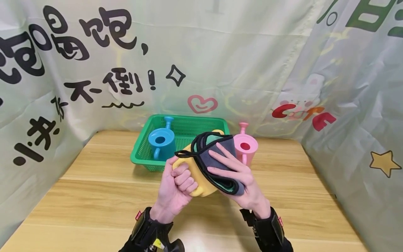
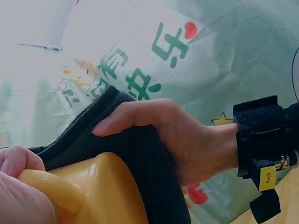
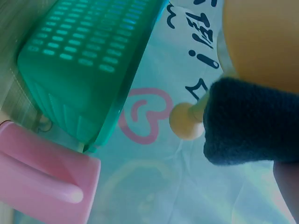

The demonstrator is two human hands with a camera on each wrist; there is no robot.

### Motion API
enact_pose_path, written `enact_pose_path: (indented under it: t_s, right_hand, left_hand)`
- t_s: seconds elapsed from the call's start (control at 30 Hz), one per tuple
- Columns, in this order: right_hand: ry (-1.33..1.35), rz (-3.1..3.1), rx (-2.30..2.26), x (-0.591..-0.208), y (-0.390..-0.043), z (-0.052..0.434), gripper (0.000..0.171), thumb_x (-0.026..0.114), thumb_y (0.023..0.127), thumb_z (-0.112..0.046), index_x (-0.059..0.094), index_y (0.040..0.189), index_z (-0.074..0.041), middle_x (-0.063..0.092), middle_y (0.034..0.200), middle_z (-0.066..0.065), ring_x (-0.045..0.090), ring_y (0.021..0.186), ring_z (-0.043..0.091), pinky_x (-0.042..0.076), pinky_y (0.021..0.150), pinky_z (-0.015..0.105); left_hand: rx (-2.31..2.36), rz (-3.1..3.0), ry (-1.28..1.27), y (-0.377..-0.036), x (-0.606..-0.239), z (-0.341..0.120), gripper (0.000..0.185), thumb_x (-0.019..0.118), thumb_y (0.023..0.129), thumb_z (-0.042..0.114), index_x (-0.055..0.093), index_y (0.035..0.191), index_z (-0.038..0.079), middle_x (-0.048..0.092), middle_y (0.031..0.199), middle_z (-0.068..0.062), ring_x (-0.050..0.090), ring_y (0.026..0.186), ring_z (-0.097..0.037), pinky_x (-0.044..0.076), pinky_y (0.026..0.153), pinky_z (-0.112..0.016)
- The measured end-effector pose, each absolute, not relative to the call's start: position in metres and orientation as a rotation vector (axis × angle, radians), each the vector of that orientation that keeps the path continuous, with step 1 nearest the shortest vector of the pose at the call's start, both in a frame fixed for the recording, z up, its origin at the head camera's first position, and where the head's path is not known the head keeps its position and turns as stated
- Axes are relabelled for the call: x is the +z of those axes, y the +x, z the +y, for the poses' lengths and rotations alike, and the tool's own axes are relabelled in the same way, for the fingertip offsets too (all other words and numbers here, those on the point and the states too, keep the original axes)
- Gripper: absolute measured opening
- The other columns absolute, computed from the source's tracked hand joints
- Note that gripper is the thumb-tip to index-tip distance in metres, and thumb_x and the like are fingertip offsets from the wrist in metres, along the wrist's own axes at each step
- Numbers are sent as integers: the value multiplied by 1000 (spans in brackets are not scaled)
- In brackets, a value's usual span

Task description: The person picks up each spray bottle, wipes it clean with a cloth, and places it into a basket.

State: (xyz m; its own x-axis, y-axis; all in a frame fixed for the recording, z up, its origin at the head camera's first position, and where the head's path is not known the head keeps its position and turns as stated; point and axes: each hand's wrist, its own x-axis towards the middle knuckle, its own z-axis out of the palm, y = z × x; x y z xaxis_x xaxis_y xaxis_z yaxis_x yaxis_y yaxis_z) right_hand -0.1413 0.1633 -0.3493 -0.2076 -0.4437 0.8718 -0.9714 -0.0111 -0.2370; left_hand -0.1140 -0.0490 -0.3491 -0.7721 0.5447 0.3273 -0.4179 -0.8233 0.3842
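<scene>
Left hand point(image 1: 174, 191), centre of frame: grip curled round handle point(image 2: 55, 187) of yellow watering can point(image 1: 203, 179). Right hand point(image 1: 241, 182), just right: fingers fanned, grip holding grey cloth point(image 1: 218, 154) against the can. Beyond, upper middle: green basket point(image 1: 195, 118), 1 blue watering can point(image 1: 168, 144) inside. Right of basket: 1 pink watering can point(image 1: 251, 153). Wooden table point(image 1: 94, 203) across lower frame.

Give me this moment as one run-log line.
left hand: grips handle of yellow can | right hand: holds cloth against yellow can | blue can: in basket | pink can: beside basket
</scene>
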Motion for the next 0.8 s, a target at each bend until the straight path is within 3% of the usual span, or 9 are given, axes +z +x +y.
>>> enact_pose_path:
  t_s: [0.23,0.5,0.63,0.8]
  right_hand:
    - [1343,-1772,803,-345,-135,152,41,49,98,-35,70,124,-10,58,144,17,41,145,44,29,123,48]
    - [1253,-1879,819,-345,-132,151,40,51,99,-34,68,128,-13,56,147,15,41,146,40,29,122,49]
    - [1205,-1947,1007,-348,-133,153,38,60,97,-27,65,133,-14,51,152,13,37,149,38,20,122,59]
    - [1194,-1971,1248,-352,-133,156,48,69,88,-3,63,135,-9,47,155,15,32,152,37,16,127,46]
  left_hand:
    - [2510,405,671,-114,-351,-42,45,29,105,39,16,66,21,15,54,9,10,46,-7,3,49,-22]
    - [2524,499,632,-111,-353,-36,48,15,108,42,17,65,21,16,54,9,12,45,-6,3,48,-22]
    - [2524,597,552,-109,-352,-36,49,8,107,42,19,64,22,17,53,10,14,46,-7,3,51,-25]
    - [2520,636,526,-109,-350,-38,49,7,107,42,18,64,23,17,53,10,14,46,-6,3,51,-25]
